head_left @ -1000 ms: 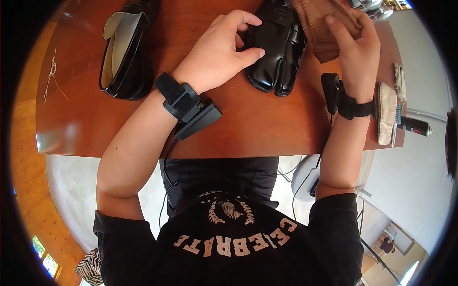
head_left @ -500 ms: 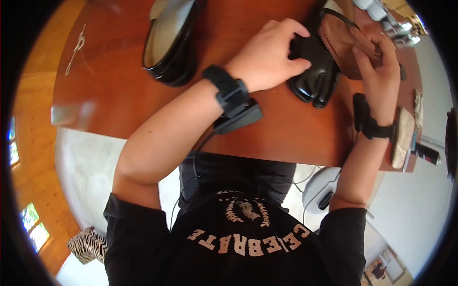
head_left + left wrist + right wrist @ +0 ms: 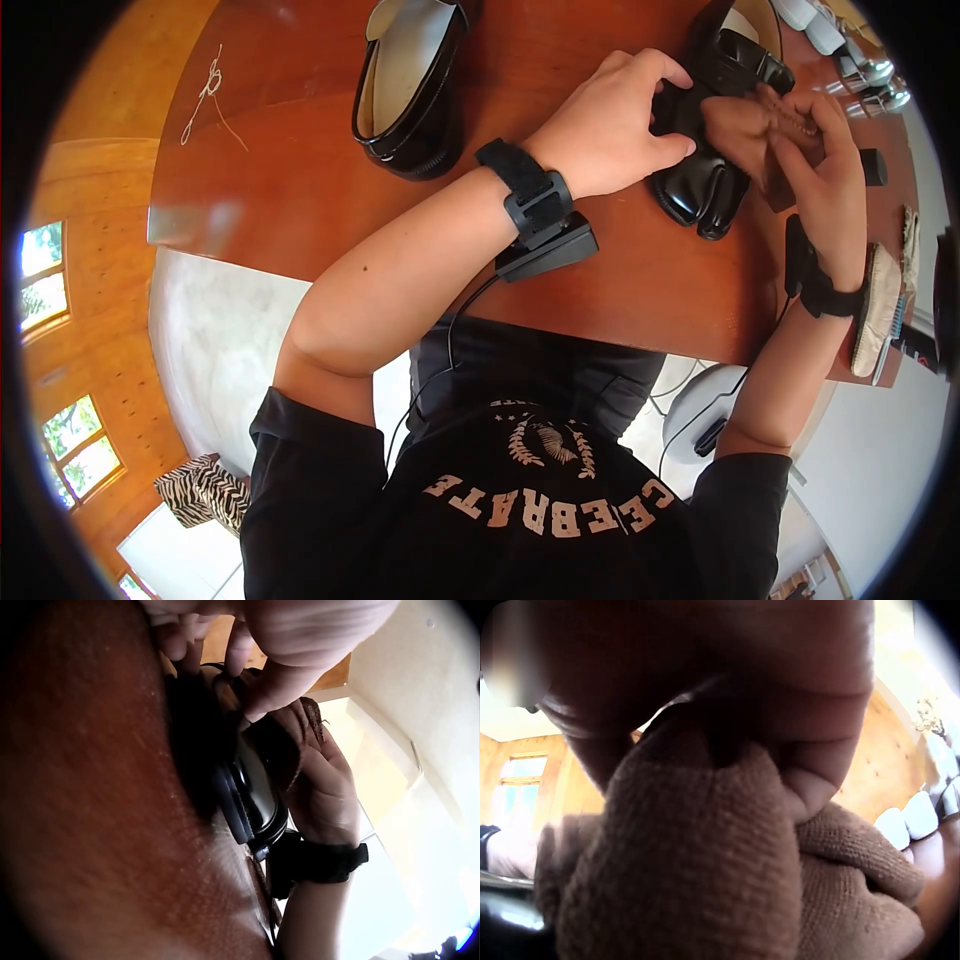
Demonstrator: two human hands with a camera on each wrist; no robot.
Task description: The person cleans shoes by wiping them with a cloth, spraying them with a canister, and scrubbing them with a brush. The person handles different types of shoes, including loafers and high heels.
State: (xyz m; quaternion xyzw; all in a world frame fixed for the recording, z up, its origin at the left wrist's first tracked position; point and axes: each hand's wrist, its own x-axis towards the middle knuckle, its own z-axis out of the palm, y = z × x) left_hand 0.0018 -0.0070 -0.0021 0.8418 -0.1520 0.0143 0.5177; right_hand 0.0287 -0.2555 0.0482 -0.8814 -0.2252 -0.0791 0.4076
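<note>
A black glossy split-toe shoe lies on the table, its toe toward the person. The left hand holds its side, thumb and fingers spread around the upper, also visible in the left wrist view. Pinched in the right hand is a brown cloth, which lies against the shoe's right side. In the right wrist view the bunched cloth fills the centre beneath the curled fingers. Part of the shoe is hidden by the cloth and hands.
Another black shoe stands to the left on the table. A knotted string lies farther left. On the right edge are a beige pad and a brush; metal and white items stand at the back right.
The head view has swung, so the table contents sit farther right in it. The cloth has bunched and its free part now lies over the shoe's side; the left hand keeps its hold.
</note>
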